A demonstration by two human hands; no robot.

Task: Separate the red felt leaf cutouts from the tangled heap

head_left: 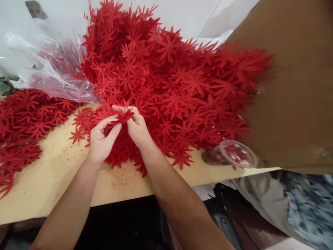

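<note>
Between my two hands is a small red flower piece (123, 118) with narrow petals. My left hand (104, 137) pinches its left side between thumb and fingers. On its right side, my right hand (135, 125) has its fingers closed on the same piece. Behind and around both hands spreads a large heap of red flower pieces (171, 86), which rises toward the wall. A second, lower pile of red pieces (39, 114) lies at the left.
A clear plastic bag (57, 66) stands at the back left. A transparent cup (229, 154) lies tipped on its side near the front edge of the table (125, 184). A large brown board or box (291, 86) fills the right side. Patterned cloth (309, 205) shows below it.
</note>
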